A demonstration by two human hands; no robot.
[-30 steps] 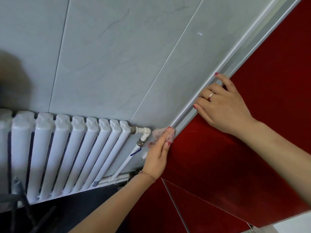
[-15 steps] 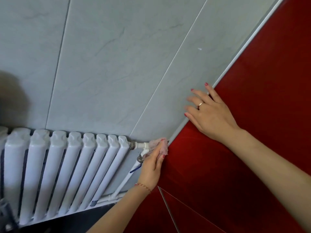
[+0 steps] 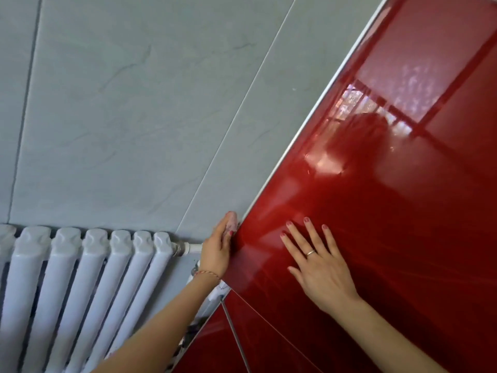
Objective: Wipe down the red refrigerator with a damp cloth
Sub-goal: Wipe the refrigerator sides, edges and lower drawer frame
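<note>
2 hands work at the left edge of the red refrigerator (image 3: 390, 211). The left hand (image 3: 216, 250) has its grip closed around a small pink cloth (image 3: 231, 220), fingers wrapped over it so that only a crumpled bit shows above the fingertips. The cloth is pressed against the narrow side edge of the refrigerator door, just where the glossy red front meets its pale trim strip (image 3: 309, 125). A thin red cord bracelet (image 3: 208, 273) circles the left wrist, and the forearm runs down toward the lower left.

The right hand (image 3: 320, 265) has a released grip: its fingers are straight and spread, lying flat on the red door front, near the left hand but apart from it. A ring (image 3: 310, 252) sits on 1 finger, and the nails are painted red.

The door front is highly reflective and shows a bright window pattern and a dark blurred silhouette in its upper part. A thin seam (image 3: 258, 310) crosses the red surface below the hands, marking off a lower panel.

Just beside the left hand, a white column radiator (image 3: 88, 286) stands against the wall, with a metal fitting and white pipe (image 3: 188, 248) reaching toward the refrigerator behind the left wrist. Large grey marbled wall tiles (image 3: 139, 111) fill the area above the radiator.
</note>
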